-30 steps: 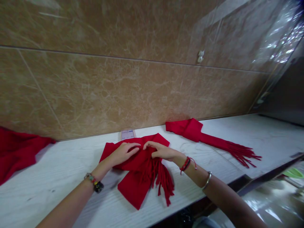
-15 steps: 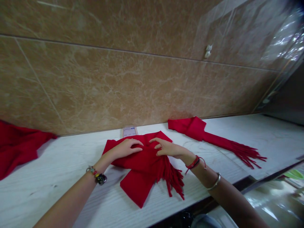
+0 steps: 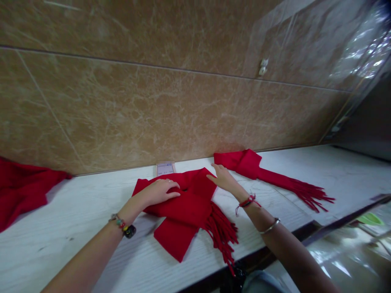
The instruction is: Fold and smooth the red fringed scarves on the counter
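A red fringed scarf (image 3: 186,209) lies partly folded on the white wood-grain counter (image 3: 61,228). My left hand (image 3: 159,191) rests flat on its upper left fold, fingers stretched out. At the scarf's upper right corner my right hand (image 3: 224,179) lies flat with fingers extended, pressing the cloth's edge. The scarf's fringe (image 3: 222,234) hangs toward the counter's front edge.
A second folded red scarf (image 3: 253,167) with a fringe lies at the back right. More red cloth (image 3: 21,191) sits at the far left. A small phone-like card (image 3: 165,168) leans against the brown marble wall (image 3: 152,101). The counter's front edge runs lower right.
My right hand has slid from the scarf's middle out to its upper right corner. The fringe has swung right and down. My left hand has stayed put.
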`<state>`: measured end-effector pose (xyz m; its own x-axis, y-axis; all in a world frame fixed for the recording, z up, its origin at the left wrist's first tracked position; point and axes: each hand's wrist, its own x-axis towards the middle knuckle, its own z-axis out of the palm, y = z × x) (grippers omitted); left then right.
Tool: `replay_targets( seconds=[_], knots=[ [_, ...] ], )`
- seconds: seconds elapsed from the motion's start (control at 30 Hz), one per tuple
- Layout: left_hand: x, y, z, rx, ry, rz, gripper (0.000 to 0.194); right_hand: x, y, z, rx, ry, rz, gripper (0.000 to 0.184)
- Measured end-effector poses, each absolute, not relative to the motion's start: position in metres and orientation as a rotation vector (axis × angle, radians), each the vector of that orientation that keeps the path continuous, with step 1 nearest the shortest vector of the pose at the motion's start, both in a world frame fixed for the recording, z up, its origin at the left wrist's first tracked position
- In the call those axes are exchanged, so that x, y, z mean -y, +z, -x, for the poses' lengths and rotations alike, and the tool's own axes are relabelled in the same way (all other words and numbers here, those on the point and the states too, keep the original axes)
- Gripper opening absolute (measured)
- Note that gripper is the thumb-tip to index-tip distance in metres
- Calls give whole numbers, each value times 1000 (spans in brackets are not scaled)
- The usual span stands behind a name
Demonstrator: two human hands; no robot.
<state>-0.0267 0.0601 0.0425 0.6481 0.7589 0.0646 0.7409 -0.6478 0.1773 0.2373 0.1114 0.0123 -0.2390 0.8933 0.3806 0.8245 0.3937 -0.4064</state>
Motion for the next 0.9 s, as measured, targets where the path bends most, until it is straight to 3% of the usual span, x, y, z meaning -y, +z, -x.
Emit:
replay_targets(
  seconds=[0.1, 0.5, 0.67, 0.9],
  knots=[
    [-53, 37, 15, -1212, 131, -2786, 30, -128, 1, -247, 2091, 265, 1640, 52],
    [-42, 23, -15, -1582, 335, -2702, 31, -171, 6, -238, 2057, 247, 1586, 39],
    [-52, 48, 7, -1525, 396, -2455, 32, -140, 13, -241, 2099, 210, 1435, 38],
    [-56, 85, 57, -1758, -74, -2333, 24, -73, 27, -233, 2352, 272, 1031, 26]
  ],
)
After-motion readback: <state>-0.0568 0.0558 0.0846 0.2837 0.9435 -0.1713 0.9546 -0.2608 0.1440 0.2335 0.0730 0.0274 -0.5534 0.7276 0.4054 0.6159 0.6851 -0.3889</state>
